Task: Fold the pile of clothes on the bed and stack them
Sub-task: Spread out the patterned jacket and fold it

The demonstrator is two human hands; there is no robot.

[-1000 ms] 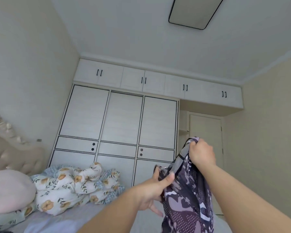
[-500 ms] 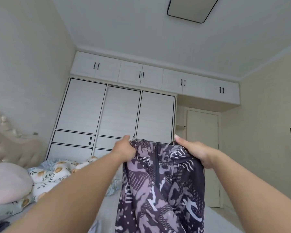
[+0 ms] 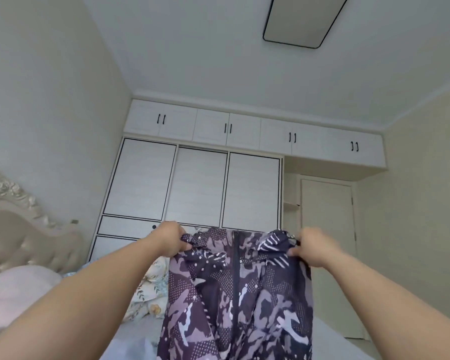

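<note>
Both hands, left (image 3: 171, 239) & right (image 3: 314, 250), fingers gripping purple camo garment (image 3: 238, 294) top corners.

The room is evenly bright with soft daylight and no hard shadows. The right hand (image 3: 316, 249) shows motion blur. The wide lens bends the walls at the edges.

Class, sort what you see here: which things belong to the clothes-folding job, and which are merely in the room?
Part of the job:
purple patterned garment, held up by its top edge
left hand, gripping it
right hand, gripping it
bed

Just there:
floral bedding
pink pillow
headboard
wardrobe
door
</note>
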